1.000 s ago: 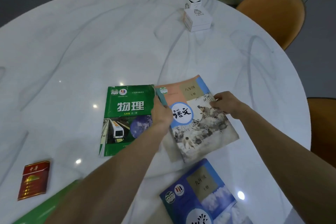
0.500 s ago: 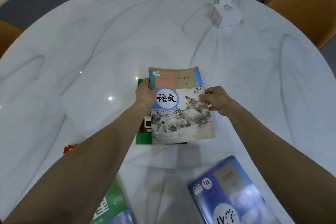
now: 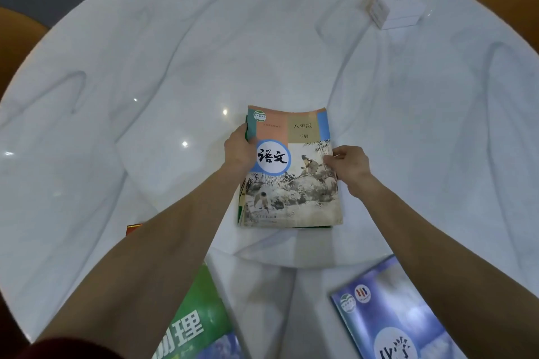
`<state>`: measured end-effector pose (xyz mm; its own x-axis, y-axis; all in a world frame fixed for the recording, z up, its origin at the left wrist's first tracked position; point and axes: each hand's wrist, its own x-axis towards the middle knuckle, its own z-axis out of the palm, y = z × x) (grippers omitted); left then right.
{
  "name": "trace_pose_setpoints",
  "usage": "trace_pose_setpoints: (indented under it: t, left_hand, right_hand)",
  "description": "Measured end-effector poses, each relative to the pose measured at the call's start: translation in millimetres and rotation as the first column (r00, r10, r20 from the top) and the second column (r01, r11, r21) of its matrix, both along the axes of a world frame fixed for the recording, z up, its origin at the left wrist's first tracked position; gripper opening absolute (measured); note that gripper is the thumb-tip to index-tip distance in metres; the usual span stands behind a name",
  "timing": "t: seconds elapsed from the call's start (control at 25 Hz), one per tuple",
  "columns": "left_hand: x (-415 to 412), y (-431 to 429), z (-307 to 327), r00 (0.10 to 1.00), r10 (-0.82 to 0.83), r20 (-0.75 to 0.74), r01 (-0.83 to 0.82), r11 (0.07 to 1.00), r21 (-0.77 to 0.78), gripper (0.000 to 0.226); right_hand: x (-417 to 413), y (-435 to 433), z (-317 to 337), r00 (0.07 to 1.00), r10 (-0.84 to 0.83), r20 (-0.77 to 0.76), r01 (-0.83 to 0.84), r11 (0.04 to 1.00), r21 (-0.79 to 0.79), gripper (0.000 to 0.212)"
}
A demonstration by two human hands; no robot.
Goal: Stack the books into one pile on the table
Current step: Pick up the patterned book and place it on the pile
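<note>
A book with an orange, tan and blue top and an ink-painting cover (image 3: 294, 183) lies on top of a green book (image 3: 241, 213), of which only thin edges show on the left and bottom. My left hand (image 3: 239, 148) grips the painted book's left edge. My right hand (image 3: 348, 165) holds its right edge, fingers on the cover. A second green book (image 3: 198, 329) lies near the front edge, partly under my left arm. A blue book (image 3: 390, 318) lies at the front right. All rest on the round white marble table (image 3: 204, 52).
A small white box (image 3: 393, 7) with a smaller white object behind it stands at the far right of the table. A red pack (image 3: 133, 229) peeks out beside my left forearm. Orange chairs (image 3: 17, 38) stand around the table.
Both hands have slid the painted book left until it sits squarely over the green book, which is now almost fully covered. The view has shifted down and closer.
</note>
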<state>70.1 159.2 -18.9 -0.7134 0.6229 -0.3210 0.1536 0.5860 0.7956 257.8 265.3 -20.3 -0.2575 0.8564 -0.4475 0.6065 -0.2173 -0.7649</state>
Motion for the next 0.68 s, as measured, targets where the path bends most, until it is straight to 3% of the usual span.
trace_pose_setpoints:
  t: [0.12,0.36,0.68]
  left_hand:
    - [-3,-1,-11,0.991,-0.073,-0.112,0.069,0.997,-0.039,0.01]
    - [-12,0,-22,0.946,-0.154,-0.284,0.106,0.978,-0.179,0.013]
    - [-8,-9,-31,0.961,-0.123,-0.248,0.071,0.975,-0.209,0.031]
  right_hand:
    - [-1,-4,-7,0.998,0.023,0.058,-0.027,0.997,0.076,0.026]
    - [-5,-5,-15,0.972,0.115,0.204,-0.143,0.982,0.126,0.03]
    - [-10,-9,-20,0.941,0.122,0.314,-0.19,0.962,0.195,0.032]
